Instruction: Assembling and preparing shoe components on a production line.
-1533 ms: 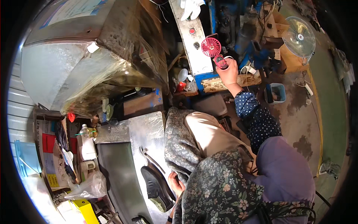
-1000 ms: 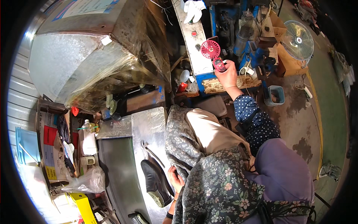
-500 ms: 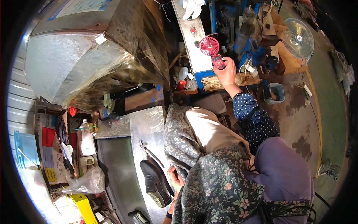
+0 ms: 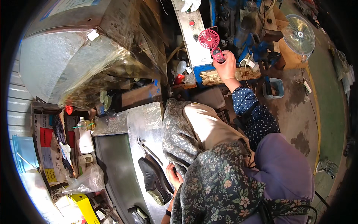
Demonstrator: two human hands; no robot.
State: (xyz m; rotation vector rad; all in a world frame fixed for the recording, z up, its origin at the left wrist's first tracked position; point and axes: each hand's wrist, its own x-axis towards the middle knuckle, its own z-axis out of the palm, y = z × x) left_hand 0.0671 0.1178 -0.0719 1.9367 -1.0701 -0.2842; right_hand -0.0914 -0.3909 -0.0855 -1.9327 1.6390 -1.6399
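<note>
My right hand [image 4: 226, 66] reaches forward to the end of a white-topped bench and is closed around the dark pink handle of a small handheld fan [image 4: 209, 39]. The fan's round head stands upright over the bench top. Low in the view, my left hand [image 4: 174, 177] rests at the edge of my flowered apron [image 4: 220, 179], its fingers curled; what they hold, if anything, is hidden. Just left of that hand, a black shoe [image 4: 152, 175] lies on a metal tabletop [image 4: 146, 125], next to a thin curved metal tool [image 4: 152, 154].
A dark conveyor belt [image 4: 117, 164] runs along the left, with another black shoe [image 4: 138, 215] at its lower end. A plastic-draped metal housing [image 4: 63, 59] stands at the upper left. To the right are blue machinery [image 4: 244, 33], a blue bin [image 4: 276, 89] and a standing fan [image 4: 299, 34].
The whole view has shifted slightly. The second shoe on the belt shows a little more. A dark bar now appears before the blue bin. My right hand keeps its grip on the handheld fan.
</note>
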